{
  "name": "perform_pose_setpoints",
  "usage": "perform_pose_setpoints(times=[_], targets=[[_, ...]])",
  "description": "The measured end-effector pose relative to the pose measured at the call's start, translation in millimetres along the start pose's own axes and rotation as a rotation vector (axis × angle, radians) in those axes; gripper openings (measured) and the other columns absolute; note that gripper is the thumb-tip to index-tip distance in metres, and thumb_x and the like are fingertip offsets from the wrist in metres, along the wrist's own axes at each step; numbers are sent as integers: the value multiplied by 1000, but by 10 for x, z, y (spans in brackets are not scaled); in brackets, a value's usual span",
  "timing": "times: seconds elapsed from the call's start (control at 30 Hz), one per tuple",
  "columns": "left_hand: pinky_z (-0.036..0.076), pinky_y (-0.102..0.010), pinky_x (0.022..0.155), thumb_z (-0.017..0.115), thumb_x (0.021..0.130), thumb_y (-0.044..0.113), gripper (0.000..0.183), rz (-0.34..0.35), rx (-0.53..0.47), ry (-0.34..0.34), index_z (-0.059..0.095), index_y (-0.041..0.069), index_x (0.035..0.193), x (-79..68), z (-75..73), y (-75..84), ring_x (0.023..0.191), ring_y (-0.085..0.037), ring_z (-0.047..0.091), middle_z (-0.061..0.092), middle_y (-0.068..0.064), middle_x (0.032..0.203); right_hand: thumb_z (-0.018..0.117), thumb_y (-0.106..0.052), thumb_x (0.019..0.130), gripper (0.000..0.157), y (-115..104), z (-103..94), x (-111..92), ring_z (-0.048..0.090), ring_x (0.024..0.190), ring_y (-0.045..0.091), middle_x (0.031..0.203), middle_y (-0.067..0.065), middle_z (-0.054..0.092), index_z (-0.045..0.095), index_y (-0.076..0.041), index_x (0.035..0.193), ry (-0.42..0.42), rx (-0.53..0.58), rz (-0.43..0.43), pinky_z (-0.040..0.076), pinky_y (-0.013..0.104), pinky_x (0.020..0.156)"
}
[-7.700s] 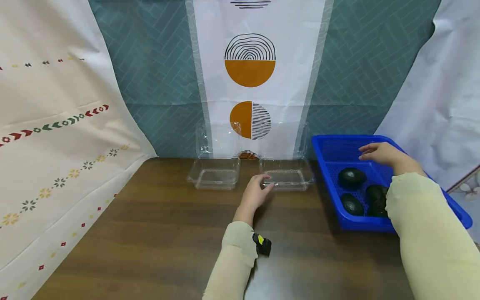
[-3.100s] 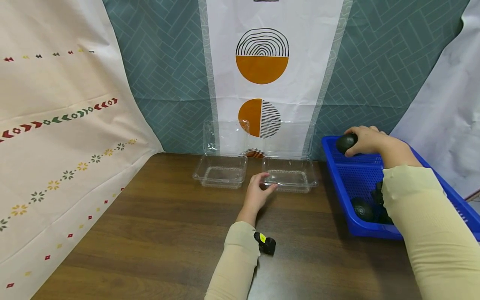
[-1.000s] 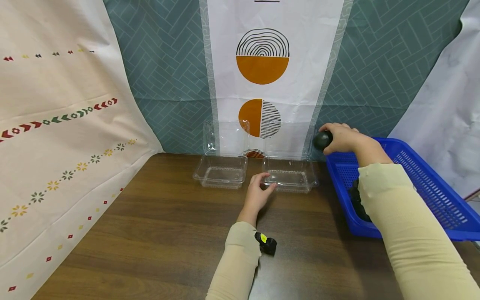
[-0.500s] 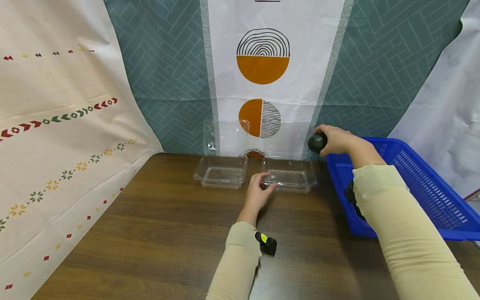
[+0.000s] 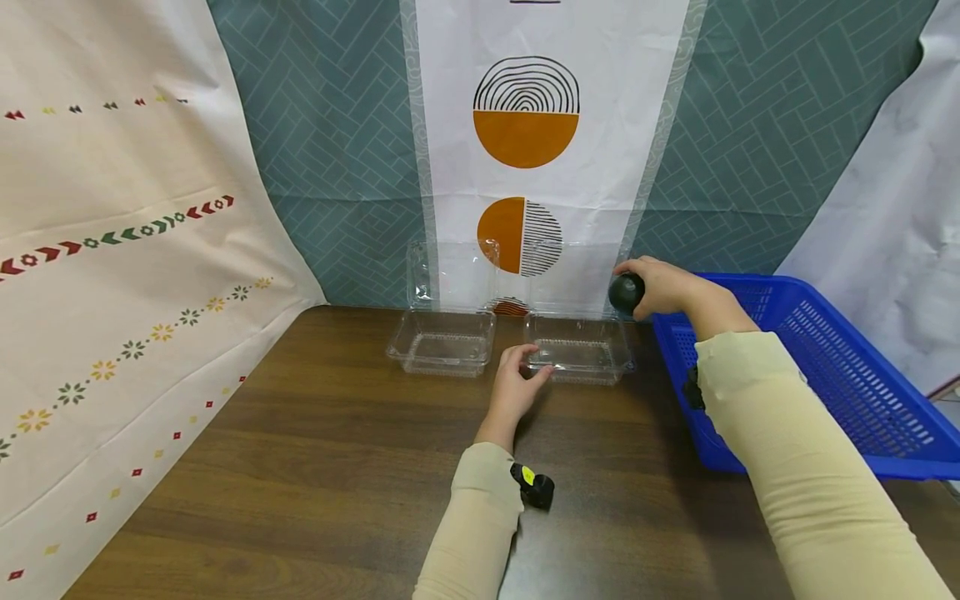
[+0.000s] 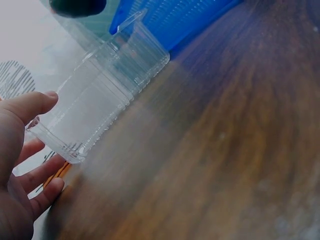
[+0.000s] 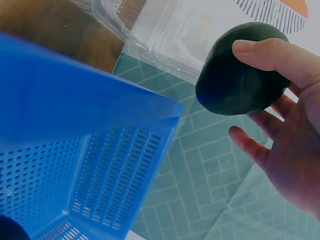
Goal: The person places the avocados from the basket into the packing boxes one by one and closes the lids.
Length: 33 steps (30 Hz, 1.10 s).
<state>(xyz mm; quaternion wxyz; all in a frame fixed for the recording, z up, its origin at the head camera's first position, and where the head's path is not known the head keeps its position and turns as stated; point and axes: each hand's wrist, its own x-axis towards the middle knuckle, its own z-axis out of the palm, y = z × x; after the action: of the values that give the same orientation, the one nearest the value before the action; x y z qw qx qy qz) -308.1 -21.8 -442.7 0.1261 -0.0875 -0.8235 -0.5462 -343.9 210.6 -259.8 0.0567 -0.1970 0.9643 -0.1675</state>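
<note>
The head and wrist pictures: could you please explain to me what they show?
There is no machine: a person works barehanded. The head picture looks down from the person's head; each wrist picture looks from that wrist. On the wooden table stand a left clear box and a right clear box, both open, with a blue basket to the right. The right hand's grip holds a dark green fruit in the air. The left hand's grip is at the right clear box's near left corner.

A dark avocado (image 5: 626, 294) is held near an open clear container (image 5: 576, 353).
</note>
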Motion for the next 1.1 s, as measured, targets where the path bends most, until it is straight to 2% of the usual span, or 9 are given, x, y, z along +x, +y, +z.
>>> perform_pose_setpoints(times=[0.23,0.47,0.7,0.9,1.1], targets=[[45,-37,84,70,84,25,42,-11,-14,-12,57,8,120,-11,-9,7,103,-25,53,47,-6,125,72,1,70,70,-15,59,20,46,101,42,123,25,39,41,-1,132,0,-3,12,42,54,81],[46,-34,80,69,84,32,41,65,-16,15,58,7,115,-41,-18,1,97,-24,54,49,-6,118,73,2,67,71,-33,120,68,44,105,42,126,23,41,43,-7,132,13,-53,26,37,56,82],[45,-37,84,70,84,23,41,6,-18,-4,57,6,118,-6,-5,4,101,-27,53,48,-8,122,71,7,66,73,-26,190,106,44,105,42,129,24,38,43,-5,132,-12,-16,5,41,53,80],[45,-35,83,70,84,24,42,-6,-7,-10,57,7,119,-4,-4,9,101,-26,53,48,-7,124,69,10,67,69,-31,265,116,43,106,43,125,25,36,43,-3,130,-14,11,-8,42,54,84],[45,-35,84,70,84,25,42,-8,-9,-12,57,7,119,-1,-2,1,102,-27,53,48,-7,124,69,9,66,67,-50,314,110,45,103,41,123,24,42,45,-4,128,-10,-13,-8,41,53,82]])
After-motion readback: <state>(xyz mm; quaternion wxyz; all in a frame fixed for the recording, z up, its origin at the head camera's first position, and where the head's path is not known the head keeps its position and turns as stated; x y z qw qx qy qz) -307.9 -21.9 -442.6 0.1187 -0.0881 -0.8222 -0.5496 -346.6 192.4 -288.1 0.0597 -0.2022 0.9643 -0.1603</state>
